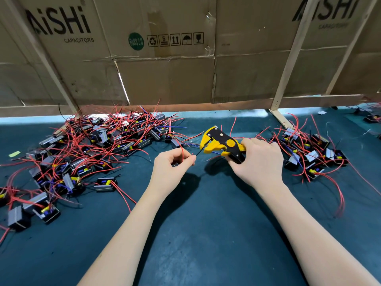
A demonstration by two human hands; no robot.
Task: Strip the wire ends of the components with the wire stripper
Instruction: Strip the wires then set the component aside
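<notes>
head view: left hand (172,165) fingers pinch a red wire (182,150), aiming its dark tip at the gaping head of the wire stripper (221,144); right hand (260,159) fingers wrap its handles, ready to squeeze. unstripped components (86,145) lie beyond the left fingers on the bench (198,223).

Yellow and black plastic wire stripper (221,145), thin red insulated wires (115,131) with a few blue, dark teal table mat (206,223), brown cardboard boxes (165,69) printed black, round green label (135,41)

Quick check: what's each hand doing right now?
Left hand: pinching a red wire.
Right hand: gripping the yellow-and-black wire stripper.
</notes>
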